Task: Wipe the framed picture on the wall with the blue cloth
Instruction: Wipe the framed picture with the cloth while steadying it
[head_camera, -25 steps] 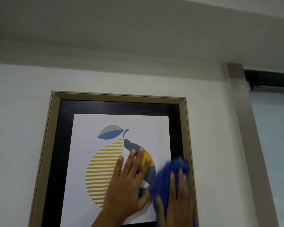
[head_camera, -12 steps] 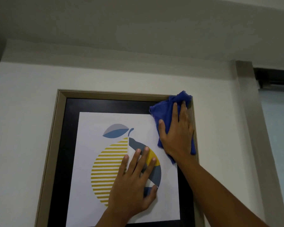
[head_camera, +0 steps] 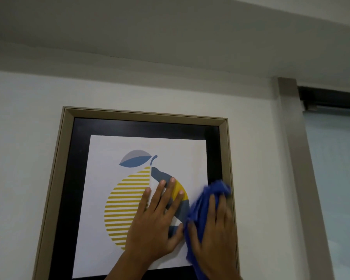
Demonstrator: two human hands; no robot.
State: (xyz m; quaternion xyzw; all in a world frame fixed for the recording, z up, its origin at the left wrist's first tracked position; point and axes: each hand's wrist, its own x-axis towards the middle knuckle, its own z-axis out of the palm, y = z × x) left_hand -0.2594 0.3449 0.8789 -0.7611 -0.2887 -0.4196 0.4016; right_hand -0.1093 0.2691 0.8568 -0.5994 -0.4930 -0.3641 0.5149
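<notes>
Bunched blue cloth (head_camera: 201,208) seemingly against framed picture (head_camera: 150,146)

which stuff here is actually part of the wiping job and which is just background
In the job: framed picture; blue cloth; right hand, pressing the cloth on the picture's right side; left hand, flat on the print.

Just there: wall; ceiling; window at the right; window post.

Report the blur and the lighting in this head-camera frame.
Head view: the blue cloth and the right hand on it are smeared by motion blur; the left hand, flat on the framed picture, is sharper. Head view: dim, even light, no strong glare.
</notes>
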